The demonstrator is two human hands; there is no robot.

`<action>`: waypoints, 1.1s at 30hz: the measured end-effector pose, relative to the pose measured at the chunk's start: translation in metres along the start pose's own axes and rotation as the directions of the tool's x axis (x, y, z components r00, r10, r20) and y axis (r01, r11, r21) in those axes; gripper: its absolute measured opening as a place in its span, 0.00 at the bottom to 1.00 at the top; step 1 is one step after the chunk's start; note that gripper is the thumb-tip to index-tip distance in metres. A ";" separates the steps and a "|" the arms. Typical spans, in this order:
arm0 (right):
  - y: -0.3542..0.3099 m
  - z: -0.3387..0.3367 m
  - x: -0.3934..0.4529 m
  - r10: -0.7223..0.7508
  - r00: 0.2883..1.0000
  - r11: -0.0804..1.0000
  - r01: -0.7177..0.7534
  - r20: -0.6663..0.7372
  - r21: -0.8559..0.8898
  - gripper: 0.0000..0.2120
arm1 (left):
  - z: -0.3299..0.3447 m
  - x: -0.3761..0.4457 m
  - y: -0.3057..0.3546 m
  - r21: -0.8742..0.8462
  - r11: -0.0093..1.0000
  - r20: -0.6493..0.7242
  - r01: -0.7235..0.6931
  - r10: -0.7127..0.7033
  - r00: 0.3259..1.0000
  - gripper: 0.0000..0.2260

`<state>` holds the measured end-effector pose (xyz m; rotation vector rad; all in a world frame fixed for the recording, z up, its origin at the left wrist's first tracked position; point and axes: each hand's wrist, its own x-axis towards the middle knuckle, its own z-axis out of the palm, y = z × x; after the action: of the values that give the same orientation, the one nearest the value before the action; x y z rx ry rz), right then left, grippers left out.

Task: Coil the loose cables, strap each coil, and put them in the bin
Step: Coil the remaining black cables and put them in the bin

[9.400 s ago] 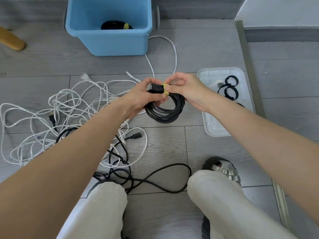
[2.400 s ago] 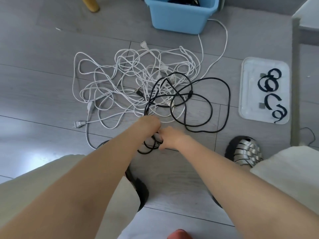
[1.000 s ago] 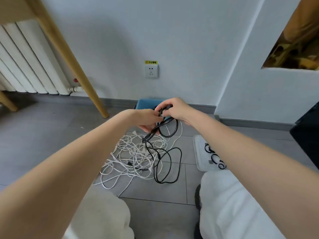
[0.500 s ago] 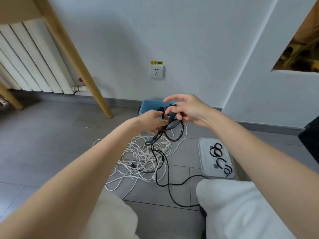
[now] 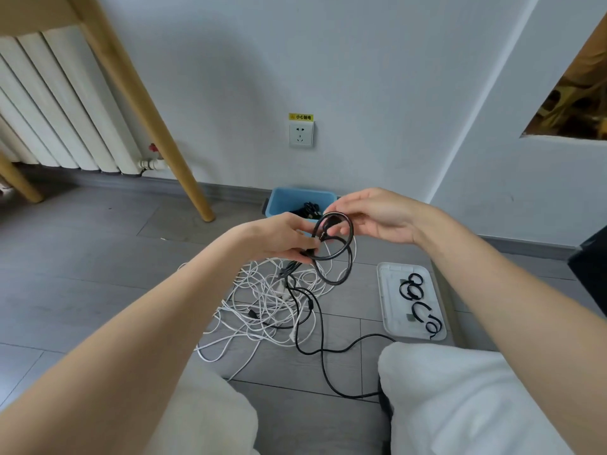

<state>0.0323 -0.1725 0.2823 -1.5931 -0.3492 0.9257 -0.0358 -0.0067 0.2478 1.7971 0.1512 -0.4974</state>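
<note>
The left hand (image 5: 279, 238) is pinching the thin black rubber cable (image 5: 333, 257) where its loops cross, prob. so the small coil isn't springing open. The right hand (image 5: 377, 218) is touching the top loop w/ relaxed, nearly straight fingers, guiding it round. The coil is hanging upright in the air, in front of the blue plastic bin (image 5: 289, 200); its loose tail is trailing down to the grey floor over the tangled white cables (image 5: 262, 300). Black straps are waiting on the white tray (image 5: 386, 300).
</note>
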 end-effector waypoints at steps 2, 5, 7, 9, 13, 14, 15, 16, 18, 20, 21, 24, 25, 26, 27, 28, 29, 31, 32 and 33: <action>-0.001 0.003 0.001 -0.022 0.999 0.998 0.020 0.044 0.058 0.10 | 0.001 -0.001 0.001 -0.040 0.999 0.009 -0.011 0.011 1.000 0.07; -0.002 0.008 0.005 -0.108 0.994 0.988 0.104 -0.031 -0.111 0.07 | -0.001 -0.001 0.003 -0.120 0.993 -0.042 -0.009 0.004 0.999 0.04; -0.002 0.009 0.009 -0.175 0.972 0.936 0.115 -0.156 -0.332 0.09 | 0.000 -0.002 0.008 -0.183 0.983 -0.080 0.007 -0.023 0.997 0.08; -0.002 0.013 0.013 -0.213 0.952 0.837 0.062 -0.220 -0.543 0.10 | 0.001 -0.001 0.009 -0.210 0.976 -0.110 0.050 -0.074 0.991 0.16; -0.001 0.017 0.016 -0.297 0.902 0.687 -0.025 -0.313 -0.726 0.10 | -0.002 0.003 0.006 -0.197 0.977 -0.158 0.076 -0.108 0.981 0.24; -0.001 0.015 0.017 -0.335 0.873 0.691 -0.028 -0.355 -0.722 0.09 | -0.003 0.003 0.005 -0.198 0.978 -0.182 0.057 -0.094 0.979 0.24; -0.003 0.014 0.017 -0.374 0.836 0.712 -0.018 -0.401 -0.702 0.08 | -0.005 0.003 0.003 -0.187 0.982 -0.207 0.031 -0.070 0.976 0.22; -0.004 0.012 0.018 -0.407 0.795 0.738 -0.003 -0.449 -0.675 0.08 | -0.007 0.003 0.002 -0.160 0.987 -0.234 0.003 -0.041 0.971 0.19; -0.007 0.011 0.018 -0.455 0.724 0.778 0.040 -0.518 -0.627 0.08 | -0.011 0.005 -0.003 -0.070 0.997 -0.311 -0.034 0.010 0.950 0.12; -0.010 0.010 0.020 -0.509 0.658 0.782 0.083 -0.556 -0.618 0.09 | -0.017 0.007 -0.008 0.115 0.993 -0.416 0.003 0.045 0.908 0.10; -0.012 0.008 0.021 -0.544 0.611 0.777 0.108 -0.575 -0.621 0.10 | -0.020 0.006 -0.011 0.263 0.964 -0.461 0.052 0.078 0.884 0.12; -0.024 -0.005 0.019 -0.573 0.409 0.818 0.223 -0.711 -0.531 0.12 | -0.028 -0.002 -0.019 0.568 0.800 -0.486 0.194 0.136 0.863 0.12; -0.028 -0.010 0.015 -0.541 0.366 0.840 0.280 -0.757 -0.465 0.11 | -0.031 -0.003 -0.024 0.596 0.768 -0.482 0.233 0.110 0.869 0.12; -0.030 -0.012 0.012 -0.509 0.344 0.853 0.322 -0.789 -0.410 0.11 | -0.034 -0.004 -0.029 0.601 0.754 -0.479 0.266 0.073 0.875 0.11; -0.032 -0.013 0.010 -0.490 0.339 0.857 0.354 -0.803 -0.374 0.11 | -0.036 -0.004 -0.031 0.583 0.759 -0.477 0.290 0.032 0.878 0.10; -0.032 -0.012 0.009 -0.481 0.348 0.857 0.378 -0.805 -0.350 0.11 | -0.036 -0.004 -0.032 0.545 0.783 -0.477 0.300 -0.005 0.879 0.07; -0.032 -0.010 0.010 -0.481 0.365 0.852 0.408 -0.797 -0.328 0.11 | -0.036 -0.005 -0.032 0.517 0.801 -0.471 0.303 -0.030 0.882 0.04; -0.031 -0.003 0.014 -0.489 0.425 0.847 0.439 -0.762 -0.299 0.12 | -0.036 -0.002 -0.028 0.506 0.813 -0.460 0.287 -0.027 0.888 0.12; -0.031 0.001 0.016 -0.490 0.462 0.851 0.438 -0.739 -0.290 0.13 | -0.036 0.000 -0.023 0.508 0.822 -0.456 0.258 0.003 0.890 0.17; -0.031 0.004 0.017 -0.487 0.504 0.856 0.436 -0.714 -0.277 0.14 | -0.036 0.001 -0.018 0.475 0.859 -0.456 0.189 0.057 0.888 0.19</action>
<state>0.0489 -0.1502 0.3049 -1.6714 -0.1703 -0.2389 -0.0321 0.0319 0.2386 2.4257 0.4471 -0.1507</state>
